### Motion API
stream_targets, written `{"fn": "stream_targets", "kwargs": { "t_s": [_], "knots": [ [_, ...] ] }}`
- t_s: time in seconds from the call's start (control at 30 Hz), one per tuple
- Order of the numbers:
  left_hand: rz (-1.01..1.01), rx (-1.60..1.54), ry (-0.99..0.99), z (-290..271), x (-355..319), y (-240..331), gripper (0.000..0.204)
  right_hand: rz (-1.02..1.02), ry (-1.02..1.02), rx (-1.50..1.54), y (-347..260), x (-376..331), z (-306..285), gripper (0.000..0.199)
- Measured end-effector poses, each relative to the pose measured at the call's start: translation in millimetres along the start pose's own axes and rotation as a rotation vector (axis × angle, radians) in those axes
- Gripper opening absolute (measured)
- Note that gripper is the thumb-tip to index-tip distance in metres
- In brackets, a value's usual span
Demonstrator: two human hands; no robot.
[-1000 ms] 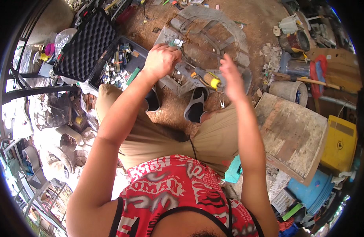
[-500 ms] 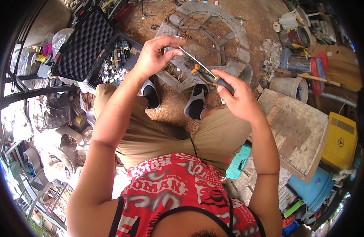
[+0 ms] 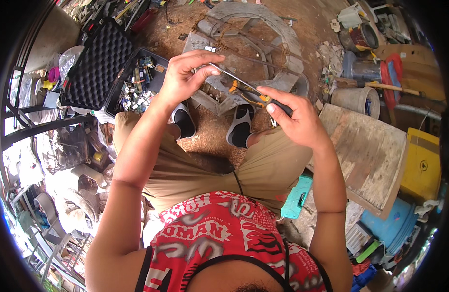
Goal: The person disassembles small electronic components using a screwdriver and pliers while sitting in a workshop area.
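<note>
A screwdriver [image 3: 244,87] with a yellow and black handle is held up in front of me, above my knees. My right hand [image 3: 295,119] grips its handle. My left hand [image 3: 185,75] pinches the metal shaft near the tip between thumb and fingers. Below the tool, on the dirt ground, lies a round grey metal frame [image 3: 283,34] with bars across it. My feet in black and white sandals [image 3: 239,126] rest just in front of it.
An open black case [image 3: 95,63] with foam lid and small parts lies to the left. A worn wooden board [image 3: 370,151], a yellow box [image 3: 421,163], buckets and cans [image 3: 363,36] stand on the right. Metal racks and clutter fill the left side.
Both hands have come up from the parts near the ground and closer together. The right hand now holds the screwdriver by its handle and the left has taken hold of its shaft.
</note>
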State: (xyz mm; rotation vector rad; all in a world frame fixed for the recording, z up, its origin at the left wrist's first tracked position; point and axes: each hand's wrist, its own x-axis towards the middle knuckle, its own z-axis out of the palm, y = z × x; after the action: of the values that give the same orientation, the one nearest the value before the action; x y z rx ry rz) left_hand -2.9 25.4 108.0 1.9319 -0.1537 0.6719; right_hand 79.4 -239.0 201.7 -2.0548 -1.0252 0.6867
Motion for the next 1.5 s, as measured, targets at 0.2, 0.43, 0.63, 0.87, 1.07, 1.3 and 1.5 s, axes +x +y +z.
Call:
{"fn": "stream_targets", "kwargs": {
  "t_s": [0.2, 0.43, 0.63, 0.87, 1.07, 1.3, 1.5],
  "knots": [
    [-0.056, -0.004, 0.050, 5, -6, -1, 0.014, 0.066, -0.032, 0.057, -5, 0, 3, 0.034],
    [-0.006, 0.130, 0.160, 6, -6, 6, 0.013, 0.012, 0.201, 0.129, -2, -7, 42, 0.032],
    [0.001, 0.217, 0.180, 5, -7, 11, 0.012, -0.053, 0.260, 0.146, 4, -8, 53, 0.033],
    [-0.152, 0.006, 0.114, 5, -5, 1, 0.013, -0.060, 0.250, -0.014, -4, -3, 42, 0.034],
    [-0.144, -0.164, 0.090, 15, -7, -3, 0.016, -0.056, 0.137, -0.379, -18, -3, 11, 0.037],
    [0.002, 0.112, 0.081, 10, -6, 9, 0.012, -0.058, 0.177, -0.138, -8, -5, 18, 0.036],
    [-0.008, 0.200, 0.169, 14, -5, 11, 0.010, -0.090, 0.329, -0.038, 4, -5, 46, 0.033]
  ]
}}
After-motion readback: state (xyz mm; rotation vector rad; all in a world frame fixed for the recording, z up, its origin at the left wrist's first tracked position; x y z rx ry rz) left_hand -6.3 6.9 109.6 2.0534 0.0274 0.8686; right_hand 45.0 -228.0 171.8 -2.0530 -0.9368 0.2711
